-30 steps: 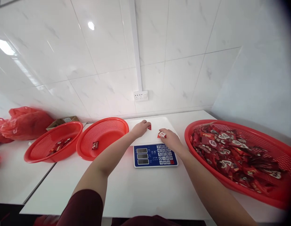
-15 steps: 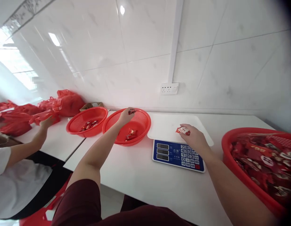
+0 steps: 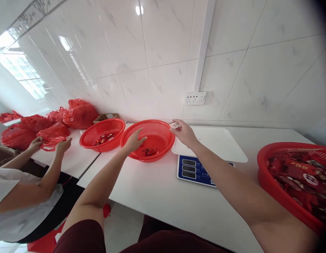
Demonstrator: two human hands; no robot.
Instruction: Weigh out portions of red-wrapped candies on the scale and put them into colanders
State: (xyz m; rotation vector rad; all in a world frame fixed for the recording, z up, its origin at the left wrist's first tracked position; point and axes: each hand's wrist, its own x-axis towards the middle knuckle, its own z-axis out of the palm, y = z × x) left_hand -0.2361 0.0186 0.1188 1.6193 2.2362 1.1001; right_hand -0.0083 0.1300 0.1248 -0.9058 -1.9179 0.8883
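Observation:
My left hand [image 3: 134, 141] is over the left side of a red plastic basket [image 3: 163, 154], fingers apart, with nothing visible in them. On the basket's floor lie a few small red-wrapped candies [image 3: 149, 151]. Between the fingertips of my right hand [image 3: 187, 133] is a white and red wrapped candy [image 3: 175, 126], held at the basket's right rim. Under my right forearm is a digital scale, its white pan [image 3: 221, 142] bare and its blue panel [image 3: 189, 168] partly covered by the arm.
A large red basket [image 3: 268, 175] heaped with red packets stands at the right. Left of the middle basket, a second basket [image 3: 86, 140] holds several candies. Further left, a co-worker's hands [image 3: 63, 144] handle a red bag beside several filled red bags [image 3: 81, 116]. A wall socket [image 3: 196, 98] is behind.
My right hand has moved left from above the scale pan to the basket's rim, carrying the candy. My left hand has let go of a small packet and opened.

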